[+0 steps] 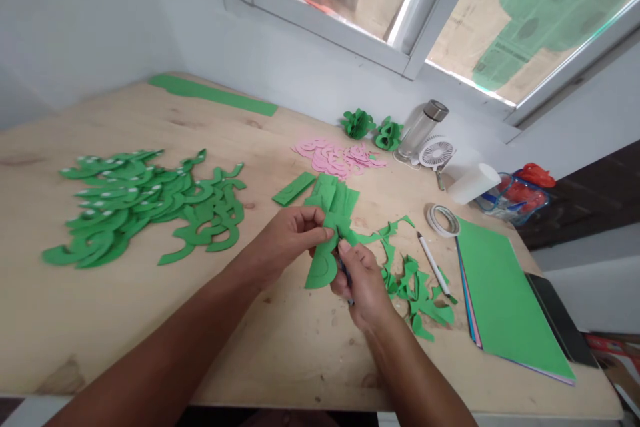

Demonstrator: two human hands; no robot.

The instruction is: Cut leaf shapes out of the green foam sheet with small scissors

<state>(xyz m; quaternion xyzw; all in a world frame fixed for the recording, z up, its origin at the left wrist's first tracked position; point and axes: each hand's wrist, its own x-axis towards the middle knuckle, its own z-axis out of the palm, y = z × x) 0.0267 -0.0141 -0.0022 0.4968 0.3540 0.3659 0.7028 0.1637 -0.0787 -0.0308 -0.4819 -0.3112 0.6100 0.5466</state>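
Observation:
My left hand [299,235] pinches a strip of green paper [320,268] that has curved outlines drawn on it and a rounded, cut lower edge. In my right hand [363,281] is a pair of scissors [347,273], its dark handle showing between the fingers and its blades mostly hidden at the paper's right side. Just beyond the hands lies a stack of green paper pieces [333,195], with a separate green rectangle [294,188] to its left. Green paper scraps [411,280] are scattered right of my right hand.
Curled green cutouts [135,203] form a pile at left. Pink cutouts [333,157] lie toward the wall, near a glass bottle [423,127] and small fan [436,152]. At right are a tape roll [443,221], white pen [433,263] and green sheets [510,300].

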